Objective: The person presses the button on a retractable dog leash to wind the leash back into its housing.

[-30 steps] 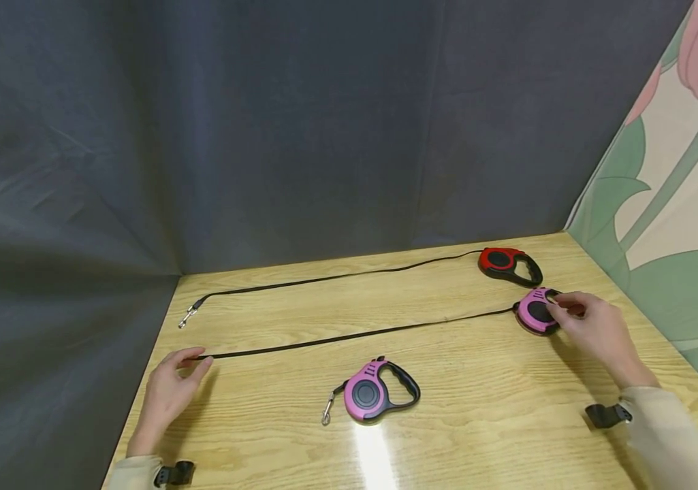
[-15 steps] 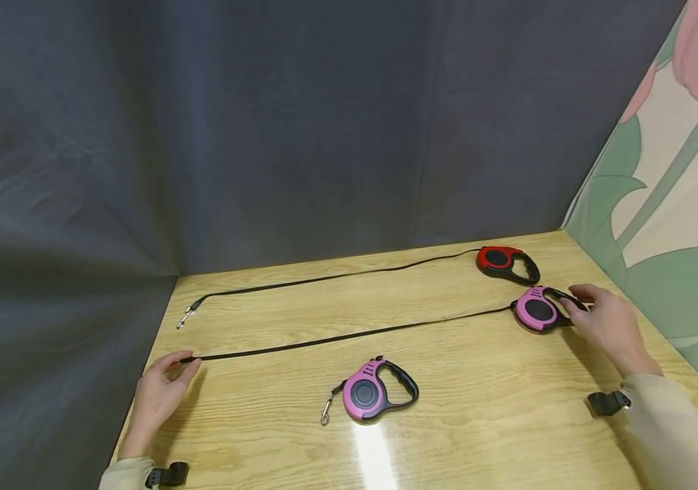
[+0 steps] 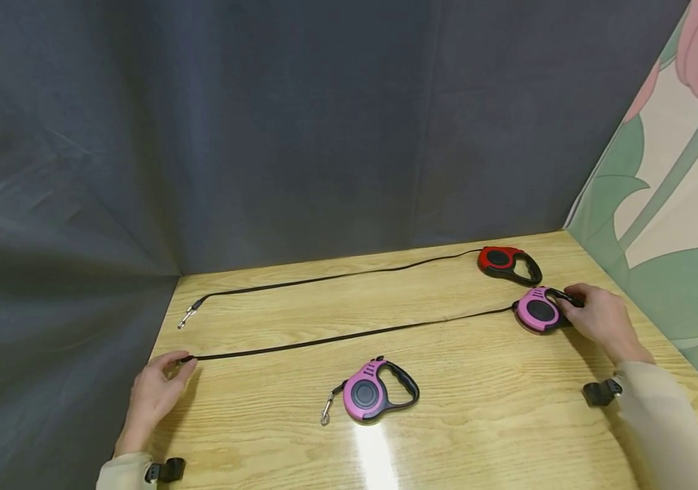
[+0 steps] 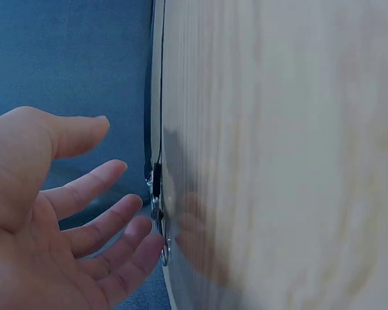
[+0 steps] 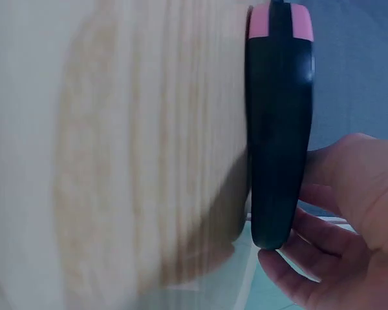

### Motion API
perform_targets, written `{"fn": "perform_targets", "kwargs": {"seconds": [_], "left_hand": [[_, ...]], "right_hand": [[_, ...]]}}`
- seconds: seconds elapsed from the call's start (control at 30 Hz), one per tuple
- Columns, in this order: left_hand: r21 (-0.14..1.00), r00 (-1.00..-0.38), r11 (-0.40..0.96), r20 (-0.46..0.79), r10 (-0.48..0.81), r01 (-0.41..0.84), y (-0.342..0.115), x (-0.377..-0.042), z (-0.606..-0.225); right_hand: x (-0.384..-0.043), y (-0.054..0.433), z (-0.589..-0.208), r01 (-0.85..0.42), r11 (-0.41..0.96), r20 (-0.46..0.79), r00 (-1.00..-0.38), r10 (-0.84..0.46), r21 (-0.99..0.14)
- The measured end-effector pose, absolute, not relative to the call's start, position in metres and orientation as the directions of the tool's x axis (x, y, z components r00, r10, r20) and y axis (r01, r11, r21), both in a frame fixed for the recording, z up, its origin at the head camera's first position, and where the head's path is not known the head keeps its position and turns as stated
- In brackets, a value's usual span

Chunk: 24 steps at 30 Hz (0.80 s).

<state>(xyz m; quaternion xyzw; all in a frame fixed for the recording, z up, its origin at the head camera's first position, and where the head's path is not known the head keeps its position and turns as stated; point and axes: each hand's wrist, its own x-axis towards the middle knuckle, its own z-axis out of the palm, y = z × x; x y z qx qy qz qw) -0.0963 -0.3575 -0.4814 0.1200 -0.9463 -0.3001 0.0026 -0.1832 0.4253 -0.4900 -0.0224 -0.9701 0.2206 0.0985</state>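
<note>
A pink and black retractable dog leash [image 3: 541, 311] lies at the right side of the wooden table, its black strap [image 3: 336, 338] drawn out to the left. My right hand [image 3: 605, 323] holds its black handle; in the right wrist view the fingertips curl at the end of the handle [image 5: 278, 142]. At the left, my left hand [image 3: 154, 395] is by the strap's end, thumb and fingers spread. The left wrist view shows these fingers loosely bent beside the metal clip [image 4: 165, 252], the thumb standing apart from the strap.
Behind lies a red and black retractable leash [image 3: 498, 262] with its strap [image 3: 336, 275] also stretched left to a metal clip [image 3: 186, 317]. A second pink leash [image 3: 366, 393], strap wound in, sits front centre. A dark curtain [image 3: 324, 136] hangs at the back.
My right hand has moved from the body of the pink leash to its handle. My left hand has slid a little left along the strap, and the strap's end now shows between thumb and fingers.
</note>
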Motion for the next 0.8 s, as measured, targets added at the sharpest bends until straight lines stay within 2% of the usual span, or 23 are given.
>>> {"fn": "perform_targets", "kwargs": {"seconds": [0.27, 0.8], "left_hand": [[0.503, -0.983, 0.848, -0.010, -0.185, -0.165, -0.364, -0.100, -0.481], [0.400, -0.975, 0.892, -0.019, -0.221, -0.210, -0.373, -0.111, -0.482]], "right_hand": [[-0.189, 0.429, -0.492, -0.014, 0.919, 0.178, -0.982, 0.062, -0.394], [-0.192, 0.433, -0.493, 0.007, 0.914, 0.172, -0.981, 0.084, -0.405]]}}
